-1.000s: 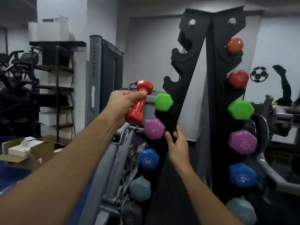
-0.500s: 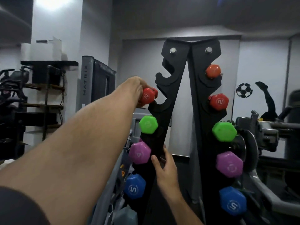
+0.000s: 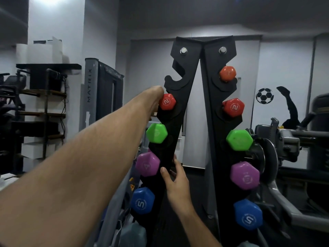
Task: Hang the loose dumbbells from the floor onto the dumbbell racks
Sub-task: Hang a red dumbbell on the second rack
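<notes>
Right hand (image 3: 175,177) nearest, fingers straight, pressed flat against the edge of the black rack (image 3: 179,111), holding nothing. Left hand (image 3: 155,98) reaches up behind the rack's left post; fingers hidden behind the wrist, so its grip cannot be told. Red dumbbell (image 3: 167,102), marked 2, sits at the second hook from the top, its end touching that hand. Top hook above it is bare; green dumbbell (image 3: 157,133), purple and blue ones hang below.

Risk, as a judgement: if the handle isn't fully down in the hook, letting go could drop it onto the weights below; the reach is blind behind the post.

Floor not visible. Beyond: dim gym, shelving (image 3: 44,107) at left, white wall with football sticker (image 3: 264,95).
</notes>
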Demonstrator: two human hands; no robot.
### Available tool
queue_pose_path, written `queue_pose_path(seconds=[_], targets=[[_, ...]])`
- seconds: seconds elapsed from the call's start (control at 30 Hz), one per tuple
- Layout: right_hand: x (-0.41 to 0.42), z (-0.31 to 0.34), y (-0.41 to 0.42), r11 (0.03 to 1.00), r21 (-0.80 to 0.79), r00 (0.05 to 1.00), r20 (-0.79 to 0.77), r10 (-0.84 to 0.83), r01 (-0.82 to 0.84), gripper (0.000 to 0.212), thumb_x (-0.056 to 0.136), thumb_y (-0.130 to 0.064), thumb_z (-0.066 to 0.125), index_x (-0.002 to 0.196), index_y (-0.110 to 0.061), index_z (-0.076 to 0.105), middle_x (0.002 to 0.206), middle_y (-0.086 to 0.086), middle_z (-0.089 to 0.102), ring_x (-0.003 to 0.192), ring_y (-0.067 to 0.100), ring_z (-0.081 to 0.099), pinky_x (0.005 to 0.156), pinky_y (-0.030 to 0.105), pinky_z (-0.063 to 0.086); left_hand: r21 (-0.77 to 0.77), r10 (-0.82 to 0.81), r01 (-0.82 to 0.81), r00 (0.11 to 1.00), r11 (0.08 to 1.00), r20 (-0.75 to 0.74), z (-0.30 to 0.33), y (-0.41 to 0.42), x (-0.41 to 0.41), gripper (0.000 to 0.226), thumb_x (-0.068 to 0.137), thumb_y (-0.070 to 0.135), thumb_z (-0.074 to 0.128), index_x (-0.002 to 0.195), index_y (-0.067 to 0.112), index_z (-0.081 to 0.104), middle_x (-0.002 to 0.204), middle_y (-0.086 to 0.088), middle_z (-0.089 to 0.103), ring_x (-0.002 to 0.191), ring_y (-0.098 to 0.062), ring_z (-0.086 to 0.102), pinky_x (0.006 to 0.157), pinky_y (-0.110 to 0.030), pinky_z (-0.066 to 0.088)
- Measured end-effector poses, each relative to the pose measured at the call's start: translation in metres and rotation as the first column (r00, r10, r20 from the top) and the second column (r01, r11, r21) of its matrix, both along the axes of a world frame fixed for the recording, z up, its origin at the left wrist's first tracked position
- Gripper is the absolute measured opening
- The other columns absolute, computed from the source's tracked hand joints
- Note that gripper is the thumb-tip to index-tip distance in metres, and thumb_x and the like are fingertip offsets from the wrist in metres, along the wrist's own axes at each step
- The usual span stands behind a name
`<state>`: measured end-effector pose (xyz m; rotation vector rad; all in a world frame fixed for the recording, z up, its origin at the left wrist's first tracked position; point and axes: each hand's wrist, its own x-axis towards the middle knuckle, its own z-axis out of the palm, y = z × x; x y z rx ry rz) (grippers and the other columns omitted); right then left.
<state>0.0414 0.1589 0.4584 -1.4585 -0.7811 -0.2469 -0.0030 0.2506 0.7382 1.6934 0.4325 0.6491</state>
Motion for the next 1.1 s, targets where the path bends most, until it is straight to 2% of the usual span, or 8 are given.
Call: queue_pose_path(seconds=[0.07, 0.17, 0.3, 0.5, 0.7, 0.8, 0.87, 1.1], targets=[[-0.001, 0.002, -0.002, 1.000, -0.001, 1.000, -0.002, 0.007, -0.007, 0.064, 0.096, -0.045, 0.064, 0.153, -0.045, 0.035, 0.153, -0.017, 0.043, 0.139, 0.006, 0.045, 0.112, 0.038, 0.047, -0.073, 0.034, -0.028, 0.996, 0.997, 0.082, -0.005, -0.004, 0.003, 0.043, 0.109, 0.036, 0.027, 0.116, 0.002, 0.053, 0.101, -0.011, 0.062, 0.084, -0.025, 0.062, 0.088, -0.041, 0.040], [-0.003, 0.003, -0.003, 1.000, -0.008, 1.000, -0.005, 0.007, -0.007, 0.063, 0.097, -0.042, 0.064, 0.153, -0.042, 0.036, 0.151, -0.017, 0.044, 0.136, 0.005, 0.047, 0.110, 0.034, 0.048, -0.177, 0.001, 0.023, 0.991, 0.984, 0.131, -0.003, 0.004, 0.023, 0.082, 0.101, 0.070, 0.017, 0.140, 0.005, 0.046, 0.130, -0.015, 0.066, 0.112, -0.031, 0.068, 0.110, -0.052, 0.043], [-0.005, 0.004, -0.003, 1.000, -0.015, 1.000, -0.020, 0.006, -0.006, 0.064, 0.097, -0.041, 0.064, 0.154, -0.041, 0.034, 0.152, -0.017, 0.043, 0.137, 0.004, 0.046, 0.110, 0.032, 0.046, -0.194, -0.089, 0.123, 0.981, 0.973, 0.172, -0.003, 0.008, 0.022, 0.096, 0.089, 0.086, 0.010, 0.150, 0.018, 0.039, 0.120, -0.018, 0.072, 0.108, -0.033, 0.072, 0.110, -0.057, 0.046], [-0.005, 0.006, -0.004, 0.999, -0.033, 1.000, -0.018, -0.001, 0.000, 0.066, 0.097, -0.042, 0.064, 0.155, -0.040, 0.033, 0.152, -0.017, 0.043, 0.134, 0.004, 0.048, 0.108, 0.029, 0.047, -0.150, -0.136, 0.171, 0.966, 0.974, 0.222, -0.007, 0.004, 0.008, 0.090, 0.093, 0.082, 0.015, 0.152, 0.016, 0.033, 0.058, -0.012, 0.071, 0.061, -0.026, 0.071, 0.081, -0.045, 0.064], [-0.005, 0.007, -0.008, 0.999, -0.053, 1.000, -0.020, 0.009, -0.010, 0.066, 0.097, -0.041, 0.064, 0.155, -0.040, 0.032, 0.149, -0.020, 0.043, 0.129, 0.002, 0.050, 0.101, 0.021, 0.048, -0.047, -0.147, 0.159, 0.971, 0.986, 0.190, -0.009, 0.000, -0.002, 0.092, 0.094, 0.081, 0.013, 0.144, 0.012, 0.046, 0.054, -0.009, 0.070, 0.043, -0.020, 0.069, 0.042, -0.031, 0.058], [-0.006, 0.009, -0.010, 0.998, -0.054, 1.000, -0.024, 0.020, -0.021, 0.067, 0.097, -0.039, 0.065, 0.155, -0.040, 0.032, 0.147, -0.020, 0.044, 0.125, 0.001, 0.052, 0.099, 0.019, 0.049, -0.038, -0.165, 0.176, 0.967, 0.984, 0.195, -0.010, 0.006, -0.001, 0.099, 0.092, 0.085, 0.010, 0.146, 0.010, 0.044, 0.107, -0.017, 0.076, 0.091, -0.026, 0.076, 0.081, -0.042, 0.062], [-0.006, 0.009, -0.009, 0.999, -0.045, 0.999, -0.032, 0.027, -0.028, 0.067, 0.096, -0.037, 0.067, 0.154, -0.040, 0.033, 0.148, -0.019, 0.045, 0.125, 0.000, 0.053, 0.104, 0.026, 0.051, 0.005, -0.156, 0.158, 0.969, 0.987, 0.190, -0.010, 0.011, 0.000, 0.105, 0.089, 0.087, 0.008, 0.154, 0.010, 0.039, 0.151, -0.019, 0.051, 0.135, -0.035, 0.054, 0.115, -0.057, 0.039], [-0.004, 0.005, -0.009, 0.998, -0.060, 0.999, -0.025, 0.021, -0.022, 0.072, 0.094, -0.041, 0.068, 0.154, -0.047, 0.030, 0.152, -0.016, 0.046, 0.135, 0.006, 0.050, 0.108, 0.043, 0.051, 0.165, -0.164, 0.124, 0.953, 0.978, 0.256, -0.024, 0.006, -0.016, 0.091, 0.098, 0.076, 0.010, 0.157, 0.013, 0.038, 0.159, -0.018, 0.041, 0.146, -0.036, 0.041, 0.123, -0.061, 0.024]])
